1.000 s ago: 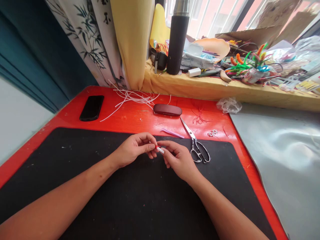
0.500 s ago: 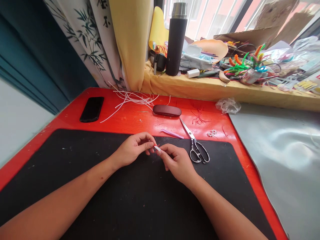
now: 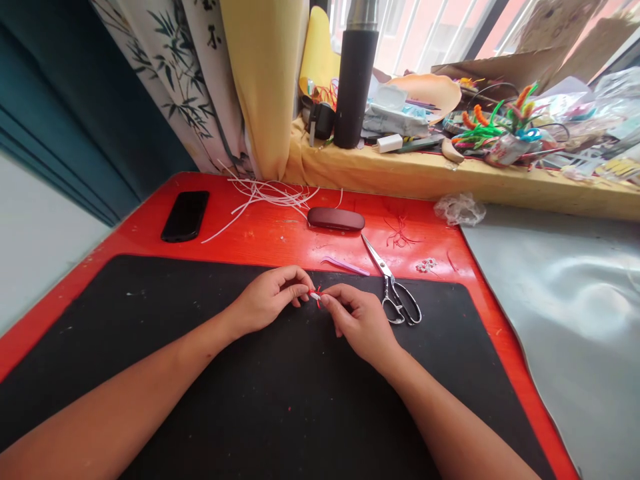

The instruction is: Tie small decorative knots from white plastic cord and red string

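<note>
Above the black mat (image 3: 280, 400), my left hand (image 3: 270, 297) pinches one end of a small white piece with red thread (image 3: 315, 295). The other end is between the thumb and fingertips of my right hand (image 3: 360, 320). Loose red thread ends stick out above and below the piece, whose exact kind is too small to make out. Silver scissors (image 3: 393, 287) lie just beyond my right hand, blades pointing away. A pink pair of tweezers (image 3: 346, 266) rests near the mat's far edge.
On the red table are a black phone (image 3: 185, 216), white strands (image 3: 270, 193), a maroon case (image 3: 336, 219), red threads (image 3: 400, 230) and small beads (image 3: 426, 265). A black thermos (image 3: 356, 87) stands on the cluttered sill. A grey sheet (image 3: 560, 300) covers the right side.
My right hand has shifted slightly right, and more of the white piece and its red thread ends shows between the fingers. The left hand stays nearly in place. The view has tilted a little.
</note>
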`<action>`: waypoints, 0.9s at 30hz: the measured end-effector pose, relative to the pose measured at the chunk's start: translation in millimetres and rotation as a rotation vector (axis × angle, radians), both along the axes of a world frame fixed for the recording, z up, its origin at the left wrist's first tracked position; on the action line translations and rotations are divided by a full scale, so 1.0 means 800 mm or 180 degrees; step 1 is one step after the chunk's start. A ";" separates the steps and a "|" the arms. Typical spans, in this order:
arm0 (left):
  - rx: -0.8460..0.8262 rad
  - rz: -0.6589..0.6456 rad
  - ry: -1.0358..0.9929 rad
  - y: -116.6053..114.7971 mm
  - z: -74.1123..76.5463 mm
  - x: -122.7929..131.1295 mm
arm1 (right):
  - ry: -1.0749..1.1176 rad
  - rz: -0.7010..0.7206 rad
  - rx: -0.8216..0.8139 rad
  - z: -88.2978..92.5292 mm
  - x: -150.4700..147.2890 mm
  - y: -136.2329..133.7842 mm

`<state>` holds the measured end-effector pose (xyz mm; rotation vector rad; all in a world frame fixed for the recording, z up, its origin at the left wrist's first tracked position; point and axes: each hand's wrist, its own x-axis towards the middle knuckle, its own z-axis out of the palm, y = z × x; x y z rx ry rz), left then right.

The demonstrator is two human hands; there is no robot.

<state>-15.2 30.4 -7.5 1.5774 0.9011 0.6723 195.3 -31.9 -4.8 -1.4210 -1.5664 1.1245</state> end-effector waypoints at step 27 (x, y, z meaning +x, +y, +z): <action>0.1389 0.0497 0.1038 0.013 0.001 -0.015 | -0.0008 0.0309 -0.0089 0.004 0.007 0.002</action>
